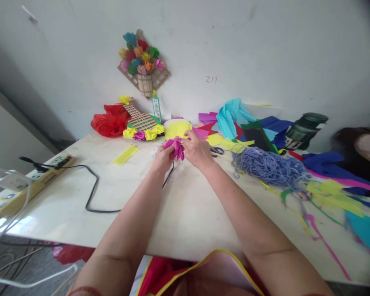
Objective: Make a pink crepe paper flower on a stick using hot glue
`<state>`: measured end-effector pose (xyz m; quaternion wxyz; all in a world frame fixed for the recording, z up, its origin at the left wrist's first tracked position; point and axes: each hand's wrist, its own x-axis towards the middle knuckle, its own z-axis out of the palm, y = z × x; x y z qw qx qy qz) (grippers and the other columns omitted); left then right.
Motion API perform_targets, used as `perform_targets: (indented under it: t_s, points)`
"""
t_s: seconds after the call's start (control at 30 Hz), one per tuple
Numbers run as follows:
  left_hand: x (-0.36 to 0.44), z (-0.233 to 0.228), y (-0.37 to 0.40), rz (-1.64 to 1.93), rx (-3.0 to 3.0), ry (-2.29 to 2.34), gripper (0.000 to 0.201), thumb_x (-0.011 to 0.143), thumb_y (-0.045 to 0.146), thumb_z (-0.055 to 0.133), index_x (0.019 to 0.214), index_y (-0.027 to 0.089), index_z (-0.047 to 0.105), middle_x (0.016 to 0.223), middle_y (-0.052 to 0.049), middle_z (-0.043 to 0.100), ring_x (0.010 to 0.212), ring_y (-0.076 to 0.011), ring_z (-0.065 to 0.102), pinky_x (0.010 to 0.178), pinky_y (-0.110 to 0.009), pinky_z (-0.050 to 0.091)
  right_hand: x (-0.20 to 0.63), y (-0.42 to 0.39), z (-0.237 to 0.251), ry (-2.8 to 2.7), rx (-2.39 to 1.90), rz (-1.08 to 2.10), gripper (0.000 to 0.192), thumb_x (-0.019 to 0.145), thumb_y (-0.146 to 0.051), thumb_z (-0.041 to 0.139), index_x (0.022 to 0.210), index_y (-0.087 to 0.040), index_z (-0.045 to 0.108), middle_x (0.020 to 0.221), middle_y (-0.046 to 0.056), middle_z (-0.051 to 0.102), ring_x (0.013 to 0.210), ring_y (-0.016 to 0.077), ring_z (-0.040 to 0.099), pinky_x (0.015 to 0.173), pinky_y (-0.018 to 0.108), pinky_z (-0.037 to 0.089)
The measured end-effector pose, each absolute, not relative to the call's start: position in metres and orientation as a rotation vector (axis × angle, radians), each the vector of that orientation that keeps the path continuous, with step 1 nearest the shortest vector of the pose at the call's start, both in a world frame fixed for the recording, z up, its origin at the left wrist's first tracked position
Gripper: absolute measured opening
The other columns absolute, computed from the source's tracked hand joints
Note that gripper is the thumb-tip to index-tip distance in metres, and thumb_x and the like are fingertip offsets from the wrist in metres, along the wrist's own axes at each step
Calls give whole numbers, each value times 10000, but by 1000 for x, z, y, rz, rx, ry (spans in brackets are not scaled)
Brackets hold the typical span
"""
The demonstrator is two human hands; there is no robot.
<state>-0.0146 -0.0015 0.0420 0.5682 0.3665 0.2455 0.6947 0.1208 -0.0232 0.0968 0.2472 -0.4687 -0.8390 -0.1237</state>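
Fingers of left hand and right hand pinch the pink paper flower | likely light, soft, tearable | best held at gathered base.

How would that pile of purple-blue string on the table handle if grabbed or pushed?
The string pile is a loose tangle, so it would probably sag and trail strands when lifted. It looks light for its bulk. Pushed, it would likely drag and spread over the table rather than roll, and may snag the paper strips beside it.

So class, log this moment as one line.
left hand: holds pink paper flower | right hand: pinches it | beside: purple yarn
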Motion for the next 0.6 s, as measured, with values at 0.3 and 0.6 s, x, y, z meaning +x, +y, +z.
perform_targets:
  t_s: [0.3,0.6]
  points:
    - [-13,48,-2,1693,813,572,215,593,145,773,776,134,660,706,-17,668,638,-106,625,635,-199,489,119,-25,97,-2299,-1251,-393,382,922,-219,272,1022,-173,638,1341,95,462,908,185,546,644,259,372]
    - [-15,50,-5,1709,810,583,291,604,111,754,871,178,660,767,-8,675,638,-102,620,605,-198,493,118,-24,95,-2306,-1238,-408,384,915,-206,278,1020,-174,646,1339,94,463,930,190,537,657,263,376]
